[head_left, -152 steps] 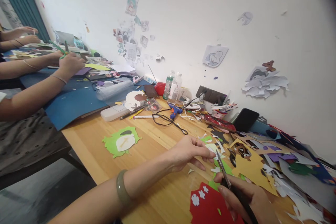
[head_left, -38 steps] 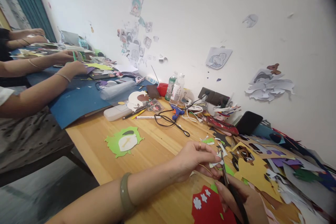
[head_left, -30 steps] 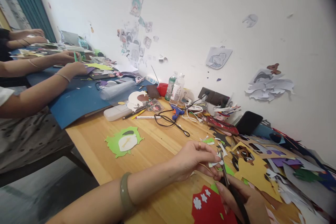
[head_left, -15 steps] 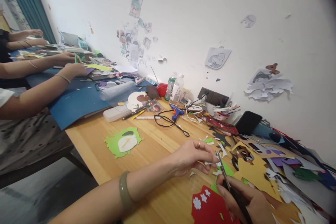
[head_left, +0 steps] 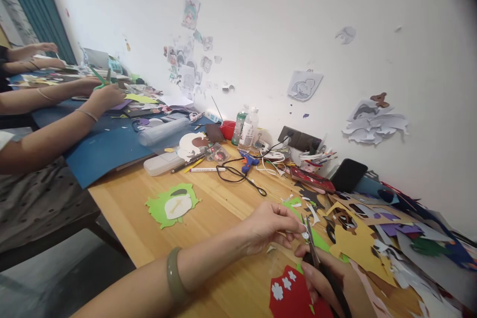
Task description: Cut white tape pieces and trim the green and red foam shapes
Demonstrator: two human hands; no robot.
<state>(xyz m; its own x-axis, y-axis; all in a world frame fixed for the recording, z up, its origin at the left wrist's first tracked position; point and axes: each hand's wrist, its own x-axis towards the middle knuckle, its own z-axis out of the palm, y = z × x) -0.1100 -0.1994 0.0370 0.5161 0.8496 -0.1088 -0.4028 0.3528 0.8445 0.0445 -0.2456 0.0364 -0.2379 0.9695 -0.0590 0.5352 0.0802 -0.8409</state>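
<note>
My left hand (head_left: 274,228), with a ring and a bangle on that arm, pinches a small white paper piece (head_left: 305,235) with a round printed mark. Black-handled scissors (head_left: 314,253) are in my right hand (head_left: 331,273), their blades slightly apart and right at the white piece. Below the hands lies a red paper cutout (head_left: 285,305), with white flower shapes (head_left: 277,291) in a row on it. To the left, a green cutout (head_left: 156,211) with a white oval rests on the wooden table (head_left: 219,208).
Paper scraps (head_left: 361,243) are heaped on the right. A blue glue gun (head_left: 248,161), bottles (head_left: 249,131), a phone (head_left: 349,175) and a pencil case (head_left: 164,163) line the wall side. At left, a co-worker's hands (head_left: 108,95) hold green scissors (head_left: 100,78).
The view has shifted slightly. My scissors' blades have moved a little against the white paper piece. The co-worker's green scissors are now raised and spread.
</note>
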